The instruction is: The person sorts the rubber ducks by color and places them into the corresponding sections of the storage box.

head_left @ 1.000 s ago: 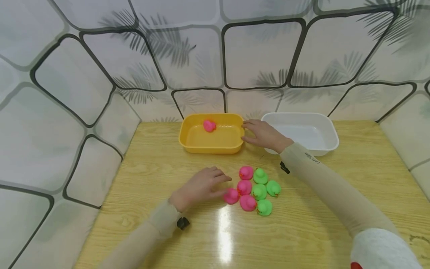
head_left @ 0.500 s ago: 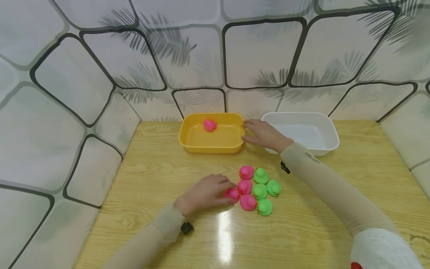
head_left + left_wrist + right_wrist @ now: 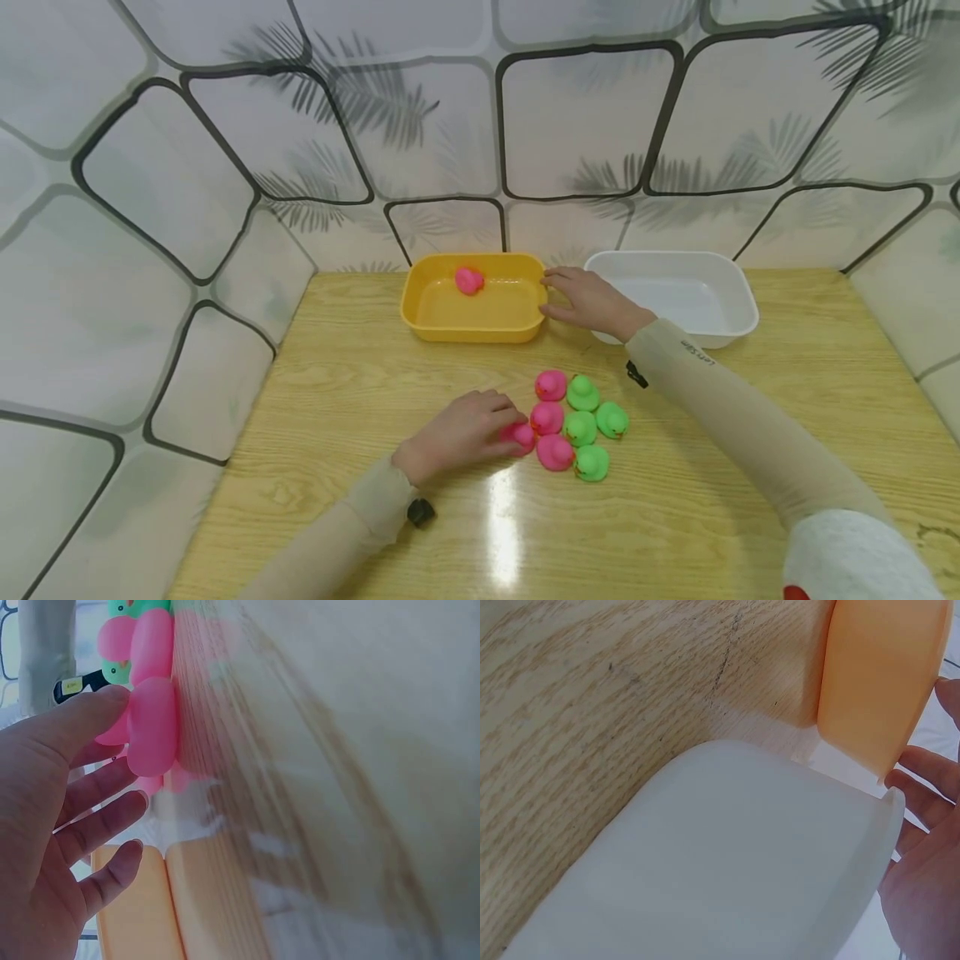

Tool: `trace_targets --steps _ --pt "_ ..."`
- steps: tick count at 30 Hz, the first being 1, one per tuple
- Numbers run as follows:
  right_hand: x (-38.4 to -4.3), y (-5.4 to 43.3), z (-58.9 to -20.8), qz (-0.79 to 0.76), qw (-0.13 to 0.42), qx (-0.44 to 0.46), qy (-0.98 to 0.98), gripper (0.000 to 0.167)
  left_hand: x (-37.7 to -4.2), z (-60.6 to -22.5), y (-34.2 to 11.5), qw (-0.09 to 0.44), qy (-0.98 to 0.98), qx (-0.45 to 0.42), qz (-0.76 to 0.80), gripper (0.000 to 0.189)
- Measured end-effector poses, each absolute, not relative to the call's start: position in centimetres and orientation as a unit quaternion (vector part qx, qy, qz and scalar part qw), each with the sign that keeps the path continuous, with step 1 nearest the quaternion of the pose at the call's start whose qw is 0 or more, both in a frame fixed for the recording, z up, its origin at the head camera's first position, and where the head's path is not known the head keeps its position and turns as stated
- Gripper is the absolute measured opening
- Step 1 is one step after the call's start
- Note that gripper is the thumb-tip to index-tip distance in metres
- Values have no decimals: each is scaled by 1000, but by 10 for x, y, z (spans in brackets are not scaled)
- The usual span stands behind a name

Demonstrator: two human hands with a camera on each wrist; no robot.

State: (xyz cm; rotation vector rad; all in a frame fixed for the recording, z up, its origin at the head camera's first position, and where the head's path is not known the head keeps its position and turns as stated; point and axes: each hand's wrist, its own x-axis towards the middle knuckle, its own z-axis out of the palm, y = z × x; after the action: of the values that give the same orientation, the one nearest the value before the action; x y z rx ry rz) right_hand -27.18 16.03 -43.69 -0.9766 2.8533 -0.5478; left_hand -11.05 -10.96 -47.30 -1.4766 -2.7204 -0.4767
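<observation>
On the table, my left hand (image 3: 467, 427) pinches a pink rubber duck (image 3: 523, 436) at the left of a cluster; in the left wrist view thumb and fingertips lie around this pink duck (image 3: 152, 726). Three more pink ducks (image 3: 556, 453) and several green ducks (image 3: 580, 428) sit close beside it. My right hand (image 3: 588, 300) touches the right rim of the yellow tray (image 3: 472, 321) with spread, fairly straight fingers. One pink duck (image 3: 468, 281) lies inside that tray, toward the back.
A white tray (image 3: 701, 293) stands right of the yellow one, partly covered by my right hand and forearm. Both trays are near the patterned back wall (image 3: 585, 125). A similar wall borders the wooden table (image 3: 352, 367) on the left.
My left hand has moved slightly right and down, from beside the leftmost pink duck to closing its fingers around it. The right hand has stayed at the yellow tray's rim.
</observation>
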Motion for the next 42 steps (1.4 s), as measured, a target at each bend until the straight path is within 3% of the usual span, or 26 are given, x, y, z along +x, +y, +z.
trace_targets --steps 18,42 --pt "-274 161 -439 -176 28 -324 929 59 -114 -467 -127 -5 -890 -432 -144 28" --pt "-273 160 -438 -169 30 -326 929 59 -158 -428 -162 86 -885 -438 -130 27"
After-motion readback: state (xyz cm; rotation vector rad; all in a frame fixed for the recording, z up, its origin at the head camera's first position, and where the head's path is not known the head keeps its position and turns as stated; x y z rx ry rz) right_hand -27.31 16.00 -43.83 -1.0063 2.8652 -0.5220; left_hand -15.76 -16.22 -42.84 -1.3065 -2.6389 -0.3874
